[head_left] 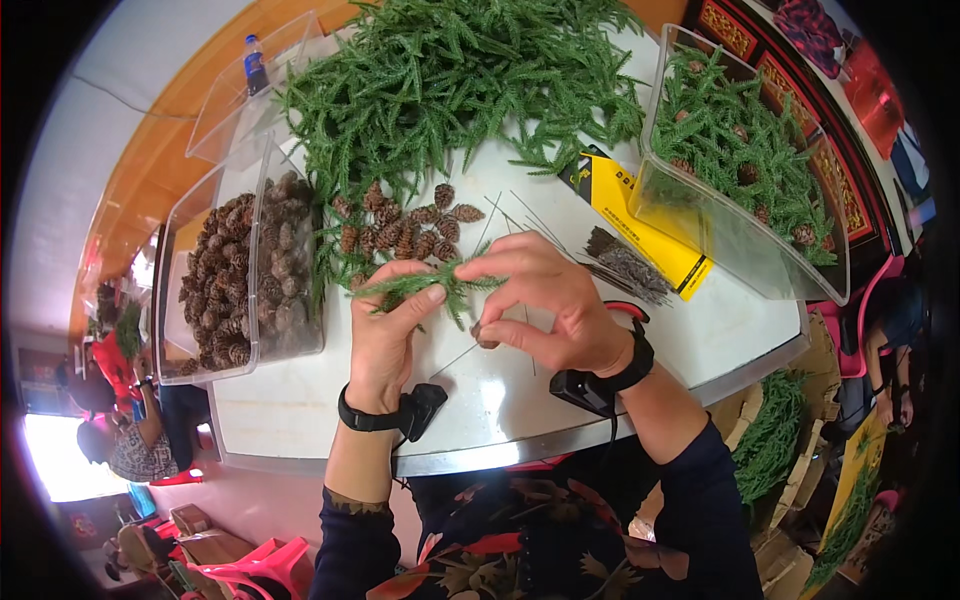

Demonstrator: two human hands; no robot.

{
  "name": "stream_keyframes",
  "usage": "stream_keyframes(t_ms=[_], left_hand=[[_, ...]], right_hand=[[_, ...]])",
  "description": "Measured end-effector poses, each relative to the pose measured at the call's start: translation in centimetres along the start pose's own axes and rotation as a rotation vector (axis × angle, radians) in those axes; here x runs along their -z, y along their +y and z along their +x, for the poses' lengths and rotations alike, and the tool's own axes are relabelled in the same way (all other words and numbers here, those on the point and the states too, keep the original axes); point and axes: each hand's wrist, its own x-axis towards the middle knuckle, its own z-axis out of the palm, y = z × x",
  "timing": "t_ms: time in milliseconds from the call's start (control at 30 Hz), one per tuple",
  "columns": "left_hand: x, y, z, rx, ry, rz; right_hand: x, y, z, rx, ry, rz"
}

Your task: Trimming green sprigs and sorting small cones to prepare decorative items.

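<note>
Over the near part of the white table, my left hand (385,320) pinches a green artificial pine sprig (440,290) between thumb and fingers. My right hand (555,305) is curled beside it, its index fingertip against the sprig's needles. A small brown pine cone (487,337) shows at my right thumb tip, mostly hidden by the fingers. A thin wire (458,360) slants down to the left below the hands. Just beyond them lies a loose group of pine cones (405,232). Dark wires are scattered near my right hand, beside a dark bundle of thin wires (635,265).
A large heap of green sprigs (460,90) covers the far side. At left stands a clear bin of pine cones (235,270); at right, a clear bin (745,235) holds sprigs with cones. A yellow-and-black package (650,225) lies between. Other people sit at both sides.
</note>
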Motion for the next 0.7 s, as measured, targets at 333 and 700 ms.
stream_keyframes(t_ms=[333, 700], left_hand=[[-0.1, 0.5, -0.3, -0.016, -0.003, -0.095], [-0.2, 0.1, 0.0, 0.012, -0.040, -0.127]], right_hand=[[0.1, 0.2, -0.2, -0.211, 0.038, 0.228], [-0.5, 1.1, -0.6, -0.246, -0.002, 0.177]])
